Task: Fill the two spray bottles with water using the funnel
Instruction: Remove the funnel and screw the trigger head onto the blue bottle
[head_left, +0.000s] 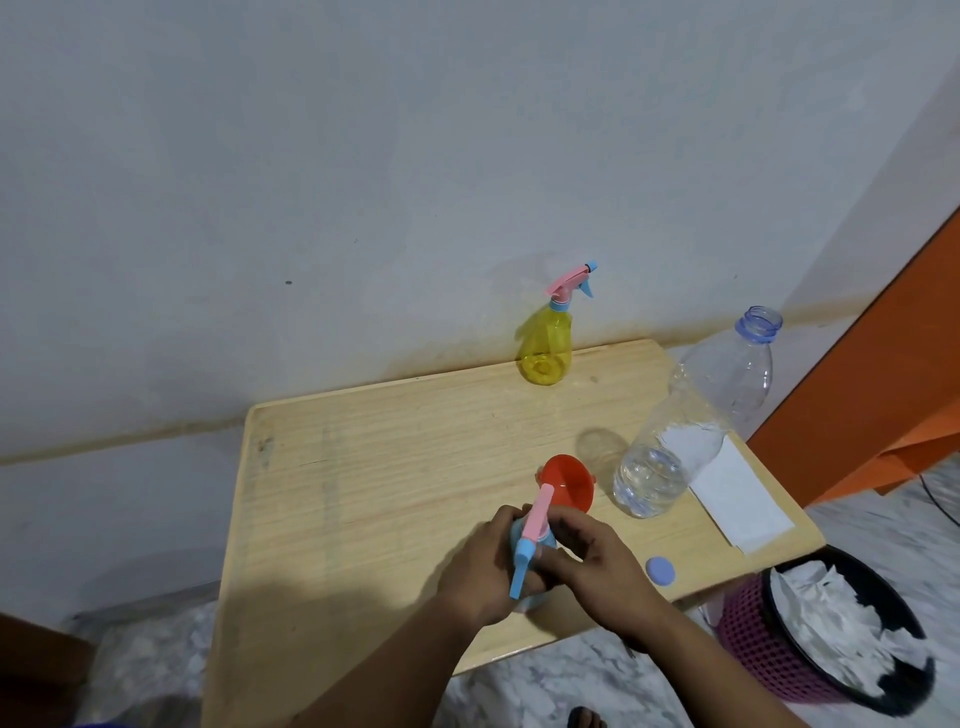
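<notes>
A yellow spray bottle (545, 343) with a pink and blue trigger head stands upright at the far edge of the wooden table (363, 467). Near the front, my left hand (483, 566) grips the body of a blue spray bottle (530, 556), mostly hidden by my fingers. My right hand (592, 556) holds its neck beside the pink and blue spray head. A red funnel (566, 480) sits on the table just behind my hands. A clear, uncapped plastic water bottle (691, 421), holding some water, stands to the right of the funnel.
A blue bottle cap (660, 570) lies near the table's front right edge. A white sheet of paper (737, 499) lies at the right side. A pink waste basket (810, 639) with a black liner and crumpled paper stands on the floor to the right.
</notes>
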